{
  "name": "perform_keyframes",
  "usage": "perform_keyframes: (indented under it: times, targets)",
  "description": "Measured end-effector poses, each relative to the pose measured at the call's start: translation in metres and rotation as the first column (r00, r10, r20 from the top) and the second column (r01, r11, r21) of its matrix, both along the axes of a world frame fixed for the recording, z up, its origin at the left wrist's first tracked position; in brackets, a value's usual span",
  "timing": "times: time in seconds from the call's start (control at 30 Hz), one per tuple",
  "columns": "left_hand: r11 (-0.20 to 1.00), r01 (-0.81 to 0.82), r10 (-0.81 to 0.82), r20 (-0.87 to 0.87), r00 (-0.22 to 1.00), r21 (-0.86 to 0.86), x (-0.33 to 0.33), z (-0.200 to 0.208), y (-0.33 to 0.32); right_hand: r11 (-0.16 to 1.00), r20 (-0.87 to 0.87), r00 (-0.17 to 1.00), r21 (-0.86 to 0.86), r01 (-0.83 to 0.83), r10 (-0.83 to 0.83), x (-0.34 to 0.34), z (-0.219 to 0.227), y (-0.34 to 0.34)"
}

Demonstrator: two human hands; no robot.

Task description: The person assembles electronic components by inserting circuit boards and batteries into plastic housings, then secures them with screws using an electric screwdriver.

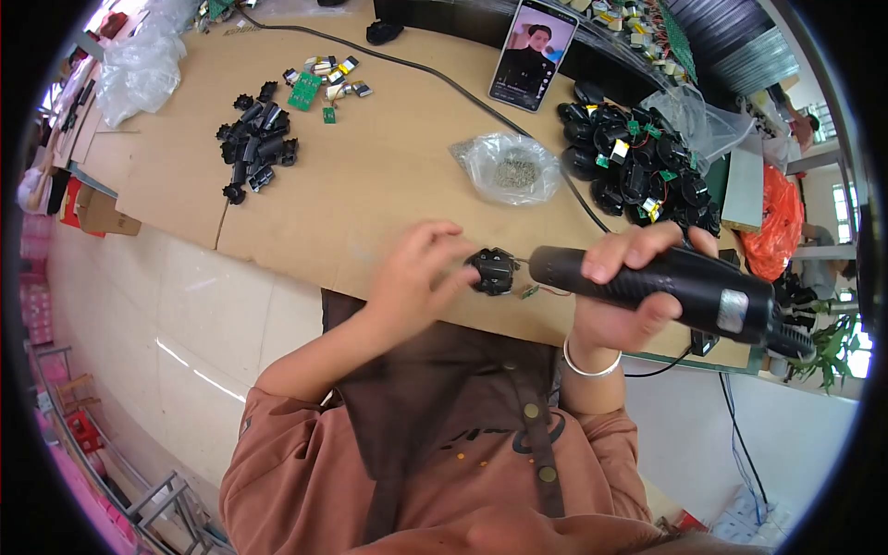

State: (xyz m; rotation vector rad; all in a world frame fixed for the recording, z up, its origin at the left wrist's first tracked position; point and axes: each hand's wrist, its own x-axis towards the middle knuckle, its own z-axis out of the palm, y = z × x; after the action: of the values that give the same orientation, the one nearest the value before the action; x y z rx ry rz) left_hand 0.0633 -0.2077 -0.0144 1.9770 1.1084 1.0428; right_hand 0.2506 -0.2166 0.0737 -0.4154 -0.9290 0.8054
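In my right hand (638, 287) is a thick black electric screwdriver (694, 291), fingers wrapped round its body. Its thin bit points left, close beside a small black plastic housing (493, 271) on the cardboard; whether the bit touches it I cannot tell. My left hand (421, 273), a little blurred, is just left of the housing with its fingers apart and nothing visible between them. A small green circuit board (529, 292) on thin reddish wires lies right of the housing, partly below the screwdriver.
A clear plastic bag of tiny screws (515, 174) sits beyond the housing. Heaped black housings with wires (638, 157) lie at right, black plastic parts (254, 139) and green boards (304, 92) at left. A phone (534, 55) leans at the back. A black cable (416, 65) crosses the cardboard.
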Motion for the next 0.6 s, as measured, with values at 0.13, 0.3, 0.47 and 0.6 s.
perform_keyframes:
  times: [0.13,0.3,0.47,0.6]
  targets:
    - [0.973,0.098,-0.029,-0.307,0.951,0.211,0.012,0.002,-0.019,0.994,0.077,0.995,-0.099,-0.051,0.059,-0.011,-0.012,0.008]
    - [0.971,0.097,-0.023,-0.319,0.948,0.218,0.012,-0.007,-0.018,0.994,0.191,0.981,-0.104,-0.025,0.045,-0.013,-0.026,0.013]
    - [0.969,0.136,-0.055,-0.356,0.933,0.208,0.013,-0.006,-0.014,0.996,0.238,0.971,-0.085,0.018,0.003,-0.01,-0.032,0.016]
    - [0.97,0.132,-0.051,-0.356,0.933,0.206,0.014,-0.007,-0.014,0.995,0.237,0.971,-0.098,0.003,0.021,-0.011,-0.033,0.017]
